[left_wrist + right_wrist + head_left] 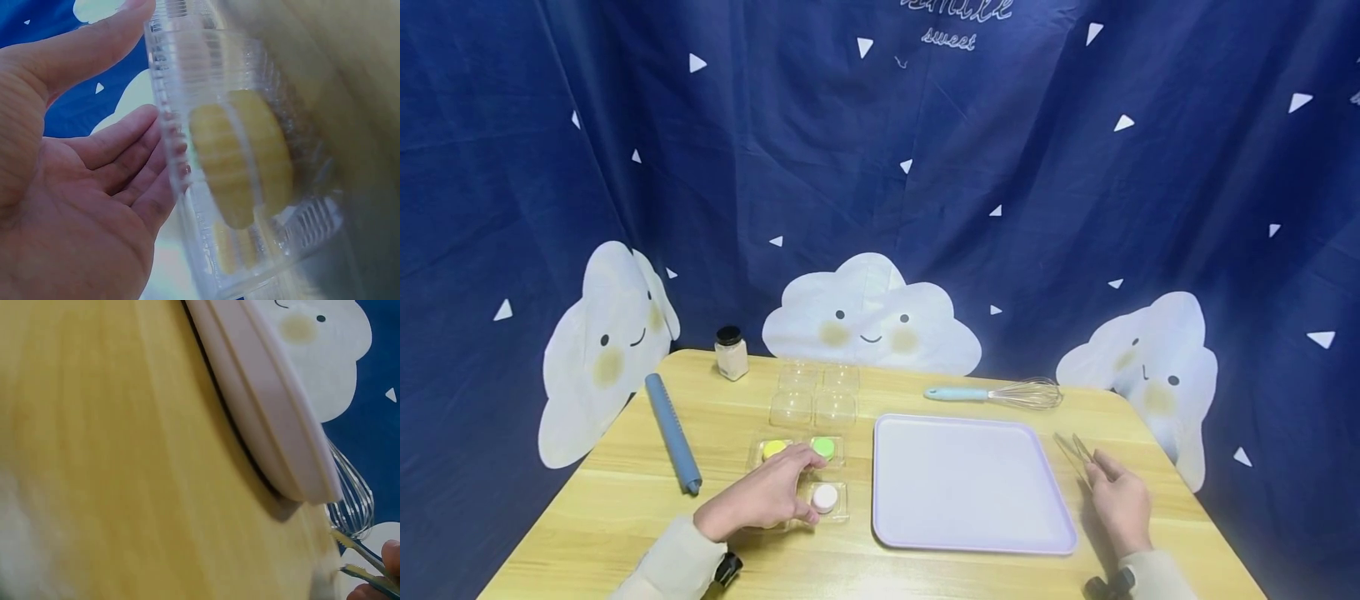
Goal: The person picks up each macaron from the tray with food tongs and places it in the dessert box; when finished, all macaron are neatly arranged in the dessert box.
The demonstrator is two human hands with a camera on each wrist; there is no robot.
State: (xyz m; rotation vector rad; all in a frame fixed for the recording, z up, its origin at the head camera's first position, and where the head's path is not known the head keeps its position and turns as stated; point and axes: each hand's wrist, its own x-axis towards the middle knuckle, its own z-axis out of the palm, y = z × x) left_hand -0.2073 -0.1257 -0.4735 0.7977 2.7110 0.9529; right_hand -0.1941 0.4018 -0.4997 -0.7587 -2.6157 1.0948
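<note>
My left hand (771,490) arches over a clear plastic tray (842,514) on the table, thumb and fingers spread apart, fingertips right at its plastic walls. Yellow (773,449), green (823,448) and white (825,498) macarons sit in its compartments; part of the tray is hidden under the hand. Through the plastic in the left wrist view, a brownish-yellow macaron (240,156) shows beside the relaxed fingers. At the table's right side, my right hand (1120,504) holds tongs (1072,450) with the tips apart and nothing between them.
A pale lilac baking tray (970,483) lies between the hands. Behind it is a whisk (996,393). A clear four-domed lid (814,396) and a black-capped jar (732,354) stand at the back; a blue rolling pin (672,433) lies left.
</note>
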